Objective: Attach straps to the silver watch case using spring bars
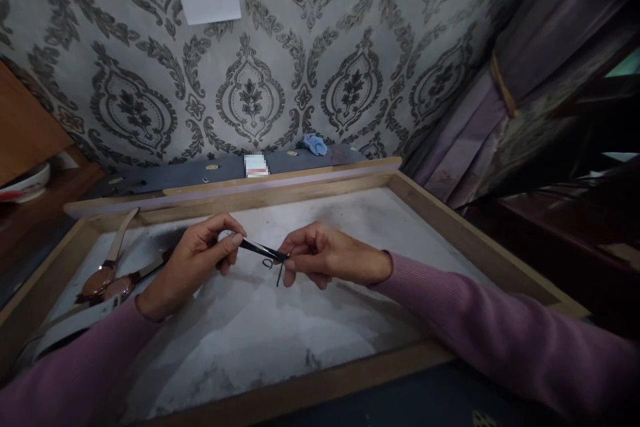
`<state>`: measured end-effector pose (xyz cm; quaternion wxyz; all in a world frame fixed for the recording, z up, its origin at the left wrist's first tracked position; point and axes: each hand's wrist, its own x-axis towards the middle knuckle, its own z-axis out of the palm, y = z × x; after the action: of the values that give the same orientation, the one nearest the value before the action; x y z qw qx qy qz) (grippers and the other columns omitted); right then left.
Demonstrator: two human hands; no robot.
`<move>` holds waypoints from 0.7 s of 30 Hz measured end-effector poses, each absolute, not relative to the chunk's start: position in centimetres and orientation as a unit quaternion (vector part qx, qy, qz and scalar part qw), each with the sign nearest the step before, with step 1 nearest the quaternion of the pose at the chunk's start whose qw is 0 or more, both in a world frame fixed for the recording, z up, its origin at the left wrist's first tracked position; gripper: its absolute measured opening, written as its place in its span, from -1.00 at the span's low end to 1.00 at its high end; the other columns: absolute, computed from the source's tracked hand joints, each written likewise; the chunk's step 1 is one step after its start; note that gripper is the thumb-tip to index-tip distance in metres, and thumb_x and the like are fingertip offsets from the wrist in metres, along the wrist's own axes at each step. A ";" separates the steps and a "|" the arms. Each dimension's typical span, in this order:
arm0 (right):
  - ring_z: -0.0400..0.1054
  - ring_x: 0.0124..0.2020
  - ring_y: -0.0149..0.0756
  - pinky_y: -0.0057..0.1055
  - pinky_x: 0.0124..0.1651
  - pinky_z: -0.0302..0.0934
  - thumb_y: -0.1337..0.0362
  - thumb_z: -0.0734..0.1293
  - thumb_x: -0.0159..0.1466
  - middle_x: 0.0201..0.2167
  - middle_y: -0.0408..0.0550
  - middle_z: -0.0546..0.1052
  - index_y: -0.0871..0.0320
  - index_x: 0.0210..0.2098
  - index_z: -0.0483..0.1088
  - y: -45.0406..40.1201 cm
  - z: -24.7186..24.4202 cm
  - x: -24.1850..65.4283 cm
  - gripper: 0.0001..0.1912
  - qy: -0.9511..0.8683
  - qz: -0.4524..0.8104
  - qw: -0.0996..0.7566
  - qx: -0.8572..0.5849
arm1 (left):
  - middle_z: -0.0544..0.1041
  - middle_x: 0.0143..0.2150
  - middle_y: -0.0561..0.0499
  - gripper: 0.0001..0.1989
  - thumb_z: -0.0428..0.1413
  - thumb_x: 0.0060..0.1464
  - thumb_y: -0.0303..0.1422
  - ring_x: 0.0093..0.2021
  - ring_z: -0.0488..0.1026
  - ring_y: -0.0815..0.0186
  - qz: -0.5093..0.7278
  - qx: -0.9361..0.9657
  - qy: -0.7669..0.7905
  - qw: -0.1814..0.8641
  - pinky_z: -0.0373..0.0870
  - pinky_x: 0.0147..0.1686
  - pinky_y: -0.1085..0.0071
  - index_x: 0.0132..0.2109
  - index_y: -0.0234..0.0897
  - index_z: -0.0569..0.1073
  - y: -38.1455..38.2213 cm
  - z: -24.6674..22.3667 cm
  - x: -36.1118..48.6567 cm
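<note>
Above the white-bottomed wooden tray (430,203), a slim black strap (261,249) stretches between my two hands. My left hand (203,257) pinches its left end, where a pale round part shows behind the fingers. My right hand (325,257) is closed on the right end with thumb and fingertips. A thin dark cord (279,273) hangs beside my right fingertips, with a small dark loop (267,263) next to it. What exactly the pale part is cannot be made out.
Several watches (99,280) with light straps lie at the tray's left side. Behind the tray are a small white box (256,165) and a blue cloth (315,144). A bowl (25,185) stands at far left; a curtain (465,127) hangs at right.
</note>
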<state>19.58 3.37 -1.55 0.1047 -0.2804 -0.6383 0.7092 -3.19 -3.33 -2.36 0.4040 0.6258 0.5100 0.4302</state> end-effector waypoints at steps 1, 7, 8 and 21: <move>0.16 -0.75 -0.64 -0.64 -0.73 -0.08 0.31 0.38 0.14 -0.48 -0.08 0.58 0.29 -0.31 0.40 3.4 -1.6 19.6 -0.83 -0.638 0.709 0.106 -0.281 | 0.32 -0.60 0.20 -0.87 0.08 0.18 -0.29 -0.62 0.23 0.50 0.428 0.631 0.511 0.397 0.15 -0.59 0.55 -0.28 -0.25 0.39 -3.4 -2.3 -3.2; 0.27 -0.72 -0.60 -0.64 -0.71 -0.01 0.27 0.40 0.14 -0.45 -0.06 0.59 0.29 -0.29 0.39 3.5 -2.0 19.5 -0.79 -0.639 0.716 0.111 -0.258 | 0.30 -0.58 0.19 -0.85 0.08 0.18 -0.27 -0.61 0.22 0.48 0.426 0.644 0.524 0.359 0.17 -0.59 0.54 -0.28 -0.25 0.40 -3.7 -1.9 -2.8; 0.29 -0.71 -0.59 -0.64 -0.70 0.01 0.27 0.40 0.14 -0.44 -0.06 0.59 0.29 -0.28 0.39 3.5 -2.1 19.5 -0.78 -0.638 0.719 0.113 -0.254 | 0.30 -0.58 0.19 -0.85 0.08 0.18 -0.27 -0.61 0.22 0.47 0.425 0.644 0.528 0.354 0.16 -0.60 0.55 -0.28 -0.25 0.40 -3.8 -1.8 -2.8; 0.50 -0.46 -0.42 -0.62 -0.56 0.22 0.26 0.43 0.12 -0.23 0.08 0.57 0.28 -0.19 0.37 3.4 -2.4 19.6 -0.69 -0.621 0.744 0.120 -0.214 | 0.28 -0.58 0.18 -0.86 0.08 0.18 -0.28 -0.60 0.20 0.47 0.430 0.630 0.536 0.361 0.14 -0.60 0.56 -0.28 -0.26 0.40 -3.8 -1.7 -2.9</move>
<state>19.55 3.39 -2.40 0.1202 -0.2140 -0.6211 0.7443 -2.94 -3.81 -1.65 0.3608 0.6301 0.5364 0.4302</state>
